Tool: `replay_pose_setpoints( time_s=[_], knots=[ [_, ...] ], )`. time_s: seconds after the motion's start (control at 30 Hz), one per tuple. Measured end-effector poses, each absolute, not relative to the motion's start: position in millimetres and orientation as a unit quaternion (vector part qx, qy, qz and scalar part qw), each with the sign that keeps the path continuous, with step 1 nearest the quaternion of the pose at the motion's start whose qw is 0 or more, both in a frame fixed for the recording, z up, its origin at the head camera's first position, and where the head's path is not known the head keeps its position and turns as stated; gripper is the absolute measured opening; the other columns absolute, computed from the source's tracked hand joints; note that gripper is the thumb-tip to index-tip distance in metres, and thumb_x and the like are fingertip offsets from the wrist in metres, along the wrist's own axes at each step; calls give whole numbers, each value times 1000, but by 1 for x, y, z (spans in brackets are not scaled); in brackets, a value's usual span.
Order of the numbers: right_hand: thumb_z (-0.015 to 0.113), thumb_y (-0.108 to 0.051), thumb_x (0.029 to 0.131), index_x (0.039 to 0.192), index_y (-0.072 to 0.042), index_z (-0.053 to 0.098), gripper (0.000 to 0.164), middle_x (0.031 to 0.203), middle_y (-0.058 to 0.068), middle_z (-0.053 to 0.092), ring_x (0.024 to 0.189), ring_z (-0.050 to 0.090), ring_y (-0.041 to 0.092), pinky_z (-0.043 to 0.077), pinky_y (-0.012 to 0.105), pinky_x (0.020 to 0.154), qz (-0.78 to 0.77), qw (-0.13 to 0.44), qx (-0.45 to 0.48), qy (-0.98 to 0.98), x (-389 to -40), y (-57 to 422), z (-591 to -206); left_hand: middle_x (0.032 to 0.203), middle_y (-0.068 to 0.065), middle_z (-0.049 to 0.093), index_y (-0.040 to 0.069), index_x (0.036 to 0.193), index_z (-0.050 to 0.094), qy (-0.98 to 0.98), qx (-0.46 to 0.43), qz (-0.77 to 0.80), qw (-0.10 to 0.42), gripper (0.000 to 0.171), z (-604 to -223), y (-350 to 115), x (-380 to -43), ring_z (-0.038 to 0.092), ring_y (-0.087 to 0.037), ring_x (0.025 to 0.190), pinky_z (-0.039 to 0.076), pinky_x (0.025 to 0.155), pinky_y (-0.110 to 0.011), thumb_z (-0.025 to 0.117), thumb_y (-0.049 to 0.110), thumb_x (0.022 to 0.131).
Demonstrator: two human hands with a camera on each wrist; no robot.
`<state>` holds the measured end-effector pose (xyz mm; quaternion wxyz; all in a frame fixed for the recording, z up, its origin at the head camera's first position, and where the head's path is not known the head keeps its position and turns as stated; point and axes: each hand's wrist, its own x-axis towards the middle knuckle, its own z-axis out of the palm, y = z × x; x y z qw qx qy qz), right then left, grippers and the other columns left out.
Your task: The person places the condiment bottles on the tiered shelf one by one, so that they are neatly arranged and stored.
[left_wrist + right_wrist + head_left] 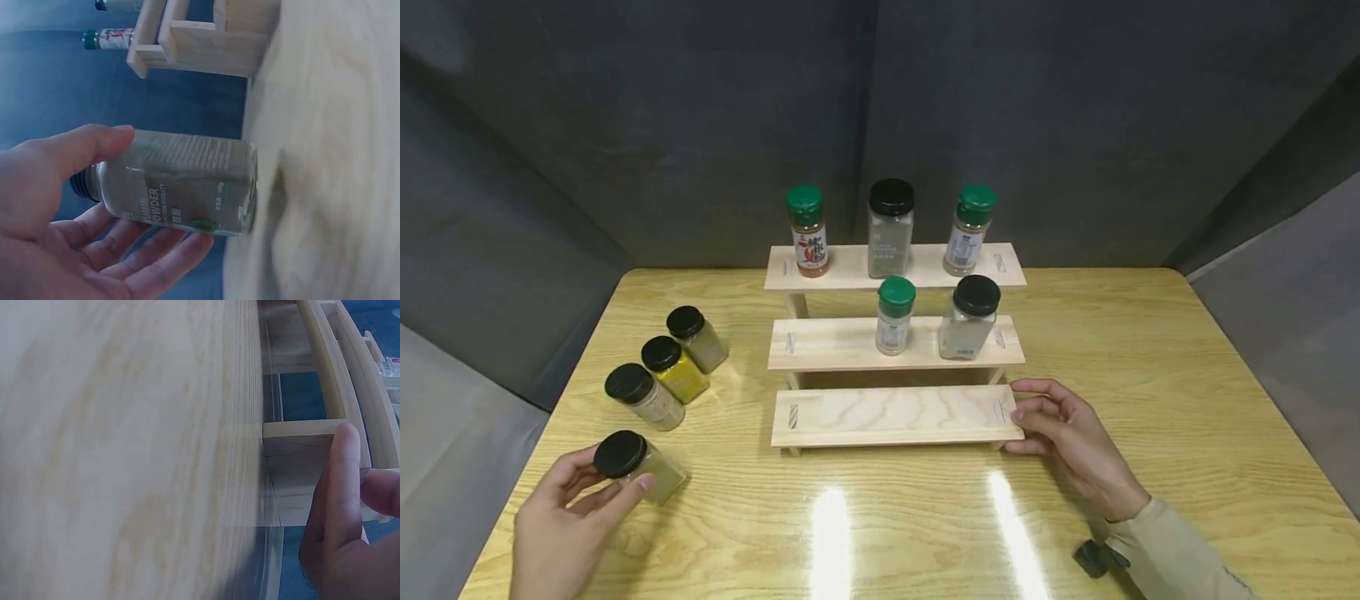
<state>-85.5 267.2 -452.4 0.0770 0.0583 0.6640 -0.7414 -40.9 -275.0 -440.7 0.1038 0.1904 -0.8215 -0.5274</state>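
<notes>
At the lower left, my left hand (568, 512) holds a glass spice jar (660, 475) with a black lid, thumb on one side and fingers on the other. In the left wrist view the jar (181, 181) reads as cumin powder; whether its base touches the table cannot be told. My right hand (1078, 446) grips the right end of the lowest tier of a three-tier wooden rack (895, 417). The right wrist view has its fingers (344, 487) against the rack's end.
Left of the rack stand a pale-labelled jar (658, 407), a yellow jar (685, 379) and another black-lidded jar (703, 343). Several spice bottles stand on the upper two tiers, among them a red-labelled one (810, 250). A small black object (1093, 558) lies by the right sleeve.
</notes>
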Motion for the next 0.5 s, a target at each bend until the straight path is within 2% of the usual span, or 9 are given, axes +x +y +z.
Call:
replay_pose_setpoints(
  time_s=[0.17, 0.33, 0.5],
  knots=[
    [64, 9, 105, 138, -1, 56, 35, 107, 7, 66, 97, 68, 15, 71, 41, 84, -743, 77, 53, 663, -85, 267, -453, 109, 11, 75, -1, 123, 72, -815, 151, -540, 146, 50, -428, -268, -39, 70, -5, 99, 62, 81, -11, 94, -12, 79],
    [64, 9, 105, 136, -1, 58, 33, 106, 8, 67, 95, 68, 16, 71, 41, 82, -745, 73, 47, 662, -85, 267, -453, 111, 10, 76, -3, 123, 73, -827, 94, -526, 176, 52, -414, -261, -38, 71, -5, 101, 61, 82, -10, 91, -19, 76],
    [64, 9, 106, 136, 0, 58, 32, 106, 8, 67, 94, 69, 16, 71, 41, 82, -744, 72, 46, 663, -85, 267, -453, 117, 4, 77, -7, 124, 72, -833, 7, -522, 185, 55, -402, -256, -44, 72, -9, 105, 62, 86, -12, 89, -24, 75]
  ],
)
